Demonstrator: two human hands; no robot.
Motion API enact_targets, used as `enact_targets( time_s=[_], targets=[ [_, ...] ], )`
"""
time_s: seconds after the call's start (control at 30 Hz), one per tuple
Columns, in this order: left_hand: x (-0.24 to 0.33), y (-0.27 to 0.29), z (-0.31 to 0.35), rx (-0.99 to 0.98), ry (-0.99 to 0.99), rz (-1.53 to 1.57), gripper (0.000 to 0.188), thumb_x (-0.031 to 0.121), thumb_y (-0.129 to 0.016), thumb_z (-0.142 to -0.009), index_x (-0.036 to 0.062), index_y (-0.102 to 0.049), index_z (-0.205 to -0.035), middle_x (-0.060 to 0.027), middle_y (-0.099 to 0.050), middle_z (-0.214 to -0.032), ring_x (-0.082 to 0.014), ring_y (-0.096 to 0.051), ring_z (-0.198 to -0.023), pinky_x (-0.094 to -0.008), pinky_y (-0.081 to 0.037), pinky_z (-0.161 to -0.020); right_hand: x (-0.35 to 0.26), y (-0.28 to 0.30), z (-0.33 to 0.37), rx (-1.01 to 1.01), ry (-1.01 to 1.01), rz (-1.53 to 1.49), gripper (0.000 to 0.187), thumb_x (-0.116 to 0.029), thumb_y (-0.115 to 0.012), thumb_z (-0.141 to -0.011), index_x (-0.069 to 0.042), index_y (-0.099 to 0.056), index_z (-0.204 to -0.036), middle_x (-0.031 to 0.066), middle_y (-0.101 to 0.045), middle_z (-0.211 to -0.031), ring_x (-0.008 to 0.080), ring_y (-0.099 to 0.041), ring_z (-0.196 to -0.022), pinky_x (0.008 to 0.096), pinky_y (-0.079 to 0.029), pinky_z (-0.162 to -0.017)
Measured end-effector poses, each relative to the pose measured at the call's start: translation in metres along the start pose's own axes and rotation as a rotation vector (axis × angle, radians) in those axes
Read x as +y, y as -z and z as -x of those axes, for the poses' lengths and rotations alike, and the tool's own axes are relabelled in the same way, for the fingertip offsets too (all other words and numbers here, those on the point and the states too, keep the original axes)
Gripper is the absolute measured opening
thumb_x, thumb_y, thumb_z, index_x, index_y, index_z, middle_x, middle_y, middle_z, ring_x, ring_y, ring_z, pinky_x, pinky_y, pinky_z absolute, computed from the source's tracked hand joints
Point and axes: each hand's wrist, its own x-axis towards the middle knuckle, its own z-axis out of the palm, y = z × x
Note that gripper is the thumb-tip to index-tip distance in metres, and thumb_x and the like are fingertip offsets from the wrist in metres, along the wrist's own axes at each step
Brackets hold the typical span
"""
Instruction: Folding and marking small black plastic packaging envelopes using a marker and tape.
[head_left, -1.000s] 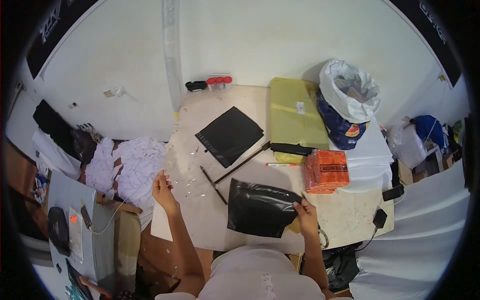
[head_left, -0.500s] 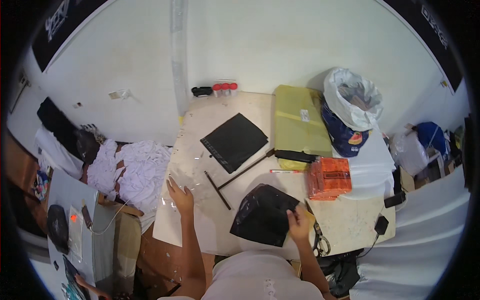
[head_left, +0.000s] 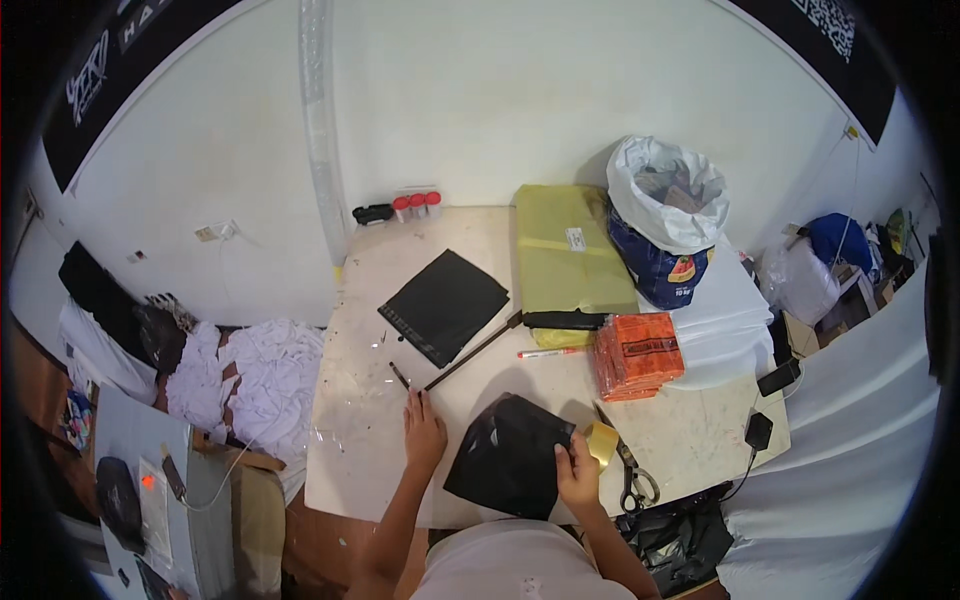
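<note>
My right hand (head_left: 578, 478) pinches the right edge of a black plastic bag (head_left: 505, 455), which lies near the front of the table. A roll of yellowish tape (head_left: 601, 443) sits just beside that hand, with black-handled scissors (head_left: 628, 475) to its right. My left hand (head_left: 425, 440) lies low over the table, its fingers stretched forward at the crossbar of a dark T-shaped tool (head_left: 465, 358). The hand covers part of that crossbar. Farther back rests a flat black plastic mailer (head_left: 445, 305).
Orange packs (head_left: 640, 355) are stacked at right, near a red-and-white marker (head_left: 545, 353). Behind them are a yellow wrapped package (head_left: 565, 265) and a blue-and-white sack (head_left: 655, 260). Red-lidded containers (head_left: 417, 206) stand by the wall. White cloth (head_left: 270, 375) is heaped left of the table.
My left hand has moved right and down onto the T-shaped tool's crossbar. My right hand still holds the bag, now shifted slightly, and the tape roll shows more. The view has shifted.
</note>
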Motion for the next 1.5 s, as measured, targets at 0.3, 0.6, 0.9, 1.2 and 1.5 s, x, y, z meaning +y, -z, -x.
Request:
enact_targets(
  time_s=[0.3,0.6,0.9,1.2,1.5],
  targets=[
    [-0.007,0.026,-0.026,0.160,-0.092,0.113,0.042,0.023,-0.037,-0.094,0.0007,-0.038,-0.129,-0.0187,-0.033,-0.137,-0.0320,-0.035,-0.125,-0.0417,-0.024,-0.105,-0.077,-0.005,0.006,-0.376,-0.266,-0.041,0.022,-0.005,-0.049,-0.089,0.000,-0.051,-0.110,-0.0002,-0.056,-0.079,0.0075,-0.052,-0.078,0.0195,-0.040,-0.069],
    [-0.044,0.042,0.047,-0.753,0.559,1.916,0.070,0.057,-0.029,-0.091,0.0040,-0.030,-0.136,-0.0097,-0.040,-0.134,-0.0215,-0.039,-0.122,-0.0370,-0.029,-0.103,-0.010,-0.025,-0.027,-0.117,-0.468,-0.518,0.020,-0.005,-0.051,-0.087,-0.004,-0.056,-0.107,-0.0036,-0.056,-0.081,0.0051,-0.048,-0.073,0.0176,-0.037,-0.069],
    [-0.012,0.053,0.004,-0.694,0.674,1.298,0.042,0.032,-0.058,-0.086,0.0001,-0.052,-0.114,-0.0039,-0.060,-0.101,-0.0125,-0.056,-0.089,-0.0247,-0.044,-0.077,0.067,-0.045,-0.050,-0.207,-0.631,0.010,0.021,-0.009,-0.058,-0.081,0.000,-0.057,-0.100,0.0014,-0.058,-0.081,0.0090,-0.052,-0.073,0.0208,-0.040,-0.068],
    [-0.032,0.020,-0.013,-0.575,0.335,1.046,0.037,0.021,-0.066,-0.078,-0.0023,-0.056,-0.105,-0.0070,-0.064,-0.087,-0.0136,-0.059,-0.076,-0.0244,-0.045,-0.068,0.093,-0.039,-0.070,-0.145,-0.480,0.153,0.025,-0.011,-0.063,-0.077,0.000,-0.058,-0.098,0.0047,-0.060,-0.079,0.0117,-0.055,-0.067,0.0250,-0.044,-0.060],
    [-0.022,0.041,-0.058,-0.523,0.407,0.607,0.049,0.039,-0.065,-0.077,-0.0025,-0.059,-0.102,-0.0090,-0.064,-0.077,-0.0179,-0.062,-0.065,-0.0286,-0.047,-0.057,0.069,-0.043,-0.084,-0.039,-0.804,-0.417,0.036,-0.010,-0.062,-0.079,0.000,-0.048,-0.110,0.0082,-0.056,-0.087,0.0175,-0.059,-0.056,0.0270,-0.048,-0.044]
  ],
)
